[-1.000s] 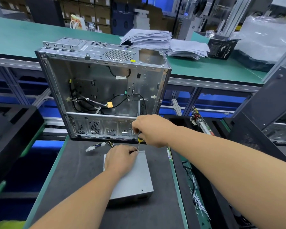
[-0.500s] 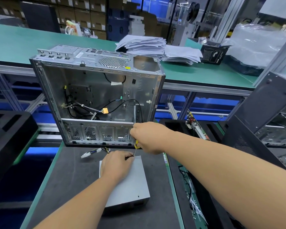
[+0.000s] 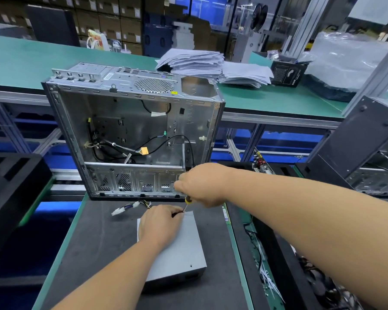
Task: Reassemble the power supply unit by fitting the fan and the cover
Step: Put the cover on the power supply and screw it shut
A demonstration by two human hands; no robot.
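The grey power supply unit (image 3: 177, 249) lies flat on the dark mat of the worktop (image 3: 94, 253), its metal cover facing up, a little in front of the open computer case (image 3: 132, 130) that stands upright at the far edge of the mat. The left hand (image 3: 160, 224) rests on the far part of the cover, palm down, its fingers (image 3: 175, 214) curled at the far edge of the unit around something small and dark; what it is cannot be made out. The right hand (image 3: 199, 184) hovers just above and beyond the left, its fingers closed around the handle of a screwdriver (image 3: 187, 203) whose yellow and black grip shows beneath the fist. The thin shaft slants down to the far right corner of the cover, where its tip meets the metal just beside the left fingertips. A bundle of wires with white connectors (image 3: 130, 208) trails from the far left side of the unit across the mat, ending near the foot of the case. Inside the case, black cables and a yellow connector (image 3: 145, 151) hang loose. On the green bench behind, a stack of papers (image 3: 193, 62) sits beside a black box (image 3: 288, 73), and a circuit board (image 3: 261, 164) leans to the right of the case
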